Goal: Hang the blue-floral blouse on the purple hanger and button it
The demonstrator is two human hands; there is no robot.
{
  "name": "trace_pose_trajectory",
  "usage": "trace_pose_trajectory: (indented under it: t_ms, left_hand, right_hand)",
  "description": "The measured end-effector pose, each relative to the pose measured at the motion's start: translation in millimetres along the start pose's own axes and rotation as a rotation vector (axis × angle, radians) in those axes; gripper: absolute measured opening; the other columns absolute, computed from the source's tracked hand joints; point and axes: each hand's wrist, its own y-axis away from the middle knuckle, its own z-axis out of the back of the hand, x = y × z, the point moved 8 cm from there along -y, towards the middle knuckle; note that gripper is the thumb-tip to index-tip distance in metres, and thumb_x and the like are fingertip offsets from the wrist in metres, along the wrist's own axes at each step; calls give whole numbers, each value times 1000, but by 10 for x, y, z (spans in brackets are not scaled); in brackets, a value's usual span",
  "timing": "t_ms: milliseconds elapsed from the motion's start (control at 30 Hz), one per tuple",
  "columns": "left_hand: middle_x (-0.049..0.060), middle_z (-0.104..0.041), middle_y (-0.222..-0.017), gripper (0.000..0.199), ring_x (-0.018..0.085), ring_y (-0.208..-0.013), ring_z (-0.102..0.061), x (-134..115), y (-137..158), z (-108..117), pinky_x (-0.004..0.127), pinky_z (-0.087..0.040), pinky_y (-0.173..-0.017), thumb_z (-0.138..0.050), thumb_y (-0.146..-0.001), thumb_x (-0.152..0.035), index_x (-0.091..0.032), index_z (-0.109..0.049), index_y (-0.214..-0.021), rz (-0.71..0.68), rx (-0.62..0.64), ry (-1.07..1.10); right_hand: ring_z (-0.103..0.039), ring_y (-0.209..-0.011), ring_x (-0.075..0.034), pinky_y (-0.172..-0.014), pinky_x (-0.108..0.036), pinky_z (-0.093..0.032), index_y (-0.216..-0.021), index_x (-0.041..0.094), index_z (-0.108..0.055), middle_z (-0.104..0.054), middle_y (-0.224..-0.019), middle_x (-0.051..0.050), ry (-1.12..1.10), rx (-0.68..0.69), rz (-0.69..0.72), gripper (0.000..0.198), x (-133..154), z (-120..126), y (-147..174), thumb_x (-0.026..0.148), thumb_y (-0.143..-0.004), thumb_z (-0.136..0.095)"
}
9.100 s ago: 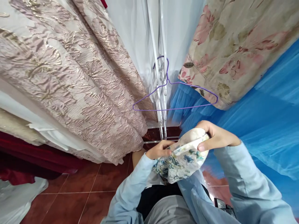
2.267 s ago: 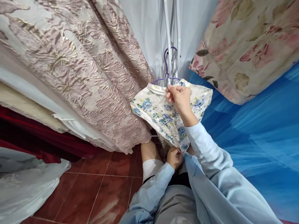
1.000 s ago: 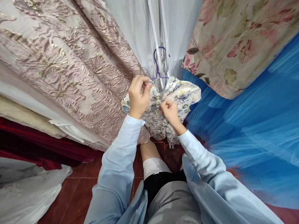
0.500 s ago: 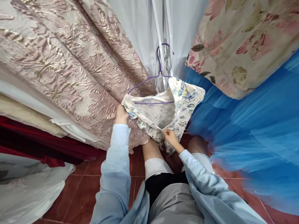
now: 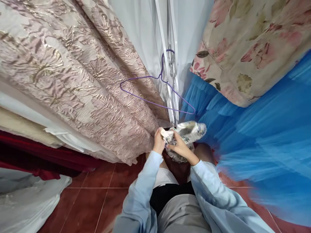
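Observation:
A white floral garment (image 5: 191,134) with blue and green print hangs bunched between my hands, below the hanger. My left hand (image 5: 159,141) is closed on its left edge. My right hand (image 5: 180,148) reaches across the cloth, thumb and fingers pinching it close to the left hand. The garment's far right end sticks out loose and slightly blurred. Above, a bare purple hanger (image 5: 157,77) hangs tilted by its hook from white straps (image 5: 167,38), apart from both hands.
A pink and gold brocade cloth (image 5: 97,90) hangs at the left, dark red fabric (image 5: 36,152) beyond it. At the right are a floral hanging cloth (image 5: 252,58) and blue tulle (image 5: 264,145). Red tiles (image 5: 97,200) cover the floor.
The floral garment has come off the purple hanger and dropped lower, bunching up. My left hand moved right and down, closer to my right hand. The hanger now tilts.

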Motion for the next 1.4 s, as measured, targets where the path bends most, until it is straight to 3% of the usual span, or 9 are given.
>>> trace_pose_trajectory:
  t_ms: [133,233,467,600,833,933,1067,1200,1400]
  left_hand:
    - [1,-56,-77,33,15,-70,-51,-100,417,-390,25,-42,-69,-70,-87,-51,-19,-66,-88,-283,275,-477]
    - [3,-59,-87,33,18,-82,-55,-119,629,-583,28,-44,-78,-63,-92,-54,-21,-64,-92,-311,473,-638]
    - [6,-66,-103,51,23,-96,-61,369,950,-382,33,-47,-91,-81,-74,-55,-22,-67,-109,132,763,-582]
    - [5,-64,-80,44,20,-74,-55,297,971,-145,32,-45,-73,-82,-69,-55,-16,-72,-86,156,680,-763]
    - [0,-49,-68,44,13,-65,-40,-575,1028,-153,25,-33,-60,-75,-76,-57,-15,-62,-71,-117,534,-844]
    - [0,-45,-65,52,12,-61,-38,-766,1124,-157,24,-29,-55,-73,-76,-65,-16,-58,-69,-123,507,-754]
    - [4,-56,-68,58,17,-62,-48,-877,1161,-68,27,-35,-56,-69,-71,-74,-16,-66,-75,-61,491,-636]
    - [7,-64,-75,44,22,-71,-56,-1106,985,126,30,-42,-62,-74,-67,-59,-17,-72,-80,-18,460,-669]
    - [0,-53,-61,13,14,-62,-45,-1726,199,195,22,-32,-54,-63,-49,-20,-15,-63,-61,-129,395,-928]
  right_hand:
    - [-64,-102,-27,-95,-40,-49,-114,15,-65,-70,-110,-9,28,77,-86,43,-83,78,154,32,-75,-74]
    - [-59,-74,-21,-72,-32,-48,-81,15,-65,-66,-78,-4,53,55,-120,22,-31,265,227,35,-87,-60]
    - [-62,-79,-20,-72,-29,-48,-91,19,-69,-69,-86,-4,121,157,65,25,736,692,370,38,-96,-55]
    - [-63,-72,-20,-65,-29,-47,-87,22,-71,-70,-80,-5,346,19,236,23,1370,1215,376,37,-95,-56]
    - [-58,-71,-14,-66,-28,-41,-79,22,-71,-68,-76,-4,485,-408,589,11,2372,2067,-190,19,-88,-64]
    - [-49,-64,-9,-65,-25,-36,-67,17,-61,-57,-66,1,304,-386,507,25,2314,2094,-794,24,-91,-63]
    - [-42,-53,-8,-54,-22,-33,-59,16,-55,-50,-55,4,105,-141,220,44,1877,1777,-1369,45,-88,-72]
    - [-43,-45,-9,-45,-22,-32,-58,17,-60,-55,-51,3,-89,31,-43,53,1474,1581,-1351,63,-68,-83]
    - [-60,-51,-13,-49,-24,-46,-70,15,-72,-70,-64,-4,-203,121,-150,53,1373,1573,-1187,62,-54,-91]
